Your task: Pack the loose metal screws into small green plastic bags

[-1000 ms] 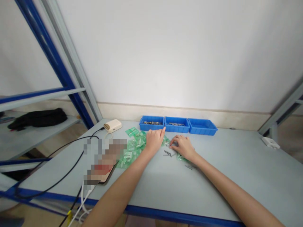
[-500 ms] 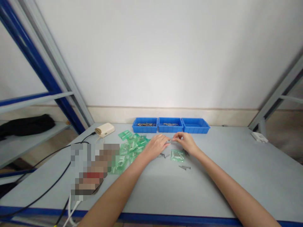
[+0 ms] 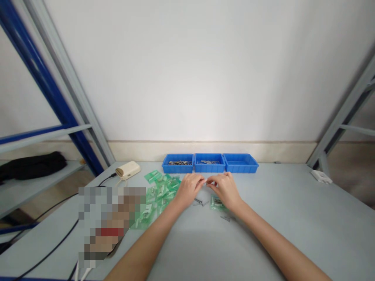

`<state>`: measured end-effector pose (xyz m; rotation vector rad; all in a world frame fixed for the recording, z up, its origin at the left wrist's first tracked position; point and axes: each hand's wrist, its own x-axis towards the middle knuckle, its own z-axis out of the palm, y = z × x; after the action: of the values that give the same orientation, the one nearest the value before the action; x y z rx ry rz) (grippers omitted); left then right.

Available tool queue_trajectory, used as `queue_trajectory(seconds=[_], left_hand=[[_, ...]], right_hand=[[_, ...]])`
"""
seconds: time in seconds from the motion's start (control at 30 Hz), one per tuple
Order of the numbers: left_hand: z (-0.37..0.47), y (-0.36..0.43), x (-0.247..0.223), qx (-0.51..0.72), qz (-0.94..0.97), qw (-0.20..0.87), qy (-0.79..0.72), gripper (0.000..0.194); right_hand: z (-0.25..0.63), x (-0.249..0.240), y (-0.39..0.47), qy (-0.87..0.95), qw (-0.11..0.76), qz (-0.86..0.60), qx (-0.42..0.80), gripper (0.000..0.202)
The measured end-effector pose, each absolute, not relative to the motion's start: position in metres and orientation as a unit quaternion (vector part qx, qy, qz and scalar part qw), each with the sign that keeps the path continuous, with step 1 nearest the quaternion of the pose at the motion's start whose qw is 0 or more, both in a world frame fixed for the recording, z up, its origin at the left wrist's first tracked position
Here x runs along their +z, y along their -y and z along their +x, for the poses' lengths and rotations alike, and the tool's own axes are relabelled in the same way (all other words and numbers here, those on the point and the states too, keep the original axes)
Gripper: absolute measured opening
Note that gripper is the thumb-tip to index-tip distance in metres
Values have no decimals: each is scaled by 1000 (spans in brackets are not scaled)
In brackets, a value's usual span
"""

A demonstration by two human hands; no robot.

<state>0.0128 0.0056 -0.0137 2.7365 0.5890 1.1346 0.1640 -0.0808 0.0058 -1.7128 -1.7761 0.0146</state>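
Observation:
My left hand (image 3: 190, 189) and my right hand (image 3: 225, 189) meet at the fingertips above the middle of the table. Both are pinched closed; whatever lies between the fingertips is too small to make out. Just below my left hand, several grey screws (image 3: 199, 202) lie loose. A small green-edged clear bag (image 3: 216, 203) with metal pieces in it lies partly under my right hand. More loose screws (image 3: 225, 219) are nearer the front. To the left spreads a pile of green clear bags (image 3: 164, 189).
Three blue trays stand along the wall: left (image 3: 178, 169) and middle (image 3: 209, 168) hold metal pieces, right (image 3: 240, 168) shows none. At left are a cream device (image 3: 128, 170), black cables and a pixelated object (image 3: 113, 224). A white item (image 3: 321, 176) lies far right.
The view has tilted, so the table sits lower in it. My fingertips have come together, and my right hand now covers part of the small bag.

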Motion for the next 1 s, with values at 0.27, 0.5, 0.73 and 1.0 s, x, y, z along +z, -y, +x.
queue_trajectory(seconds=[0.27, 0.5, 0.73, 1.0], left_hand=[[13, -5, -14, 313, 934, 31, -169, 17], [15, -5, -16, 311, 930, 29, -193, 21], [17, 0, -16, 291, 942, 30, -164, 25], [16, 0, -13, 264, 947, 19, -184, 36]], right_hand=[[169, 15, 86, 728, 238, -641, -56, 14], [172, 15, 86, 735, 264, -622, -51, 9], [179, 25, 90, 748, 233, -618, -64, 14], [182, 22, 87, 749, 270, -604, 33, 10]])
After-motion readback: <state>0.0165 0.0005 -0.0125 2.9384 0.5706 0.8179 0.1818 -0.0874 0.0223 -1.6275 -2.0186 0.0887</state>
